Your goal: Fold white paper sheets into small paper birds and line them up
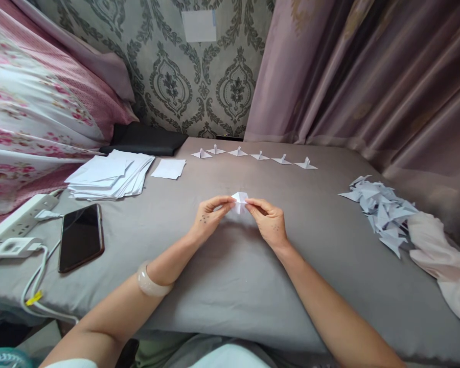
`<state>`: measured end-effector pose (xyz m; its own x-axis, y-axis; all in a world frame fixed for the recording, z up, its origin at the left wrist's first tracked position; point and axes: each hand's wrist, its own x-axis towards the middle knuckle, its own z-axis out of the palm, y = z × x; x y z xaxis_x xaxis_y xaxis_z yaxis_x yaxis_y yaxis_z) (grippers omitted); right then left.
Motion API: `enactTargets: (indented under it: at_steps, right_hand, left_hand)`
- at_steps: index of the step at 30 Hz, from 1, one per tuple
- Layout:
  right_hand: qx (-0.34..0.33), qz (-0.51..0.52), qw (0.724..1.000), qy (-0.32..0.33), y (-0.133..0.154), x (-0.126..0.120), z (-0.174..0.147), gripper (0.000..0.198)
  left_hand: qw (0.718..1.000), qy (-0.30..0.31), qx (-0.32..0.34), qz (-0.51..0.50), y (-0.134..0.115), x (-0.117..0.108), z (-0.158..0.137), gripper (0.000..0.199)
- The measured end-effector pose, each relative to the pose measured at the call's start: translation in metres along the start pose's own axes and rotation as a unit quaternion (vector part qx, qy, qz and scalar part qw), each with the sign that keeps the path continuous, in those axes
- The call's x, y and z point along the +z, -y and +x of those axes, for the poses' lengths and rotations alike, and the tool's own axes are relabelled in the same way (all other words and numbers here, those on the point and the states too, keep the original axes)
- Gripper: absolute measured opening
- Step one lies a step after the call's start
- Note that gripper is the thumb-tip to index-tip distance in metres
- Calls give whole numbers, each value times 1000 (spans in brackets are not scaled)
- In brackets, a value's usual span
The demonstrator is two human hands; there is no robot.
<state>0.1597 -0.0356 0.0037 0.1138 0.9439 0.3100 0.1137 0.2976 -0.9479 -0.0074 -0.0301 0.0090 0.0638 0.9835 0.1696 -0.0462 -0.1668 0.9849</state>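
A small folded piece of white paper [239, 203] is held up between my two hands, over the middle of the grey cloth-covered table [222, 286]. My left hand [211, 217] pinches its left edge between thumb and fingers. On the opposite edge, my right hand [268, 221] grips it the same way. Creases show across the paper, and its middle stands open between the fingertips. Beyond the hands, several folded paper figures [259, 155] with raised points stand in a row.
To the left lie a stack of white paper sheets [109, 176], a smaller pile of square sheets [168, 169], a phone [81, 237] and a power strip [21, 225] with cables. Many folded paper pieces [385, 209] are heaped at right beside a pale cloth [440, 250]. Curtains [352, 76] hang behind.
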Motion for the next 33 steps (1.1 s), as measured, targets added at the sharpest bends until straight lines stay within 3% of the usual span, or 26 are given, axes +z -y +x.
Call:
enactTargets:
  at_steps: [6,10,17,22,27,33]
  right_hand:
    - [-44,-21,999,-2,1,0,0,10]
    - [-58,-29,997,32,6,0,-1,9]
    - [19,-8,993,119,10,-3,-4,15]
    - [76,48,982,167,18,-5,-3,20]
    - [114,79,977,162,18,-3,-3,24]
    - [122,79,977,155,6,-3,-2,23]
  left_hand:
    - [993,-17,79,81,0,-1,1,14]
    - [991,30,82,99,-3,-1,0,13]
    - [995,57,40,77,-5,-2,-1,17]
    - [992,79,-77,-68,-2,1,-2,24]
    - [988,48,-90,-111,-3,5,-2,27]
    - [981,99,-113,-119,-3,4,-1,32]
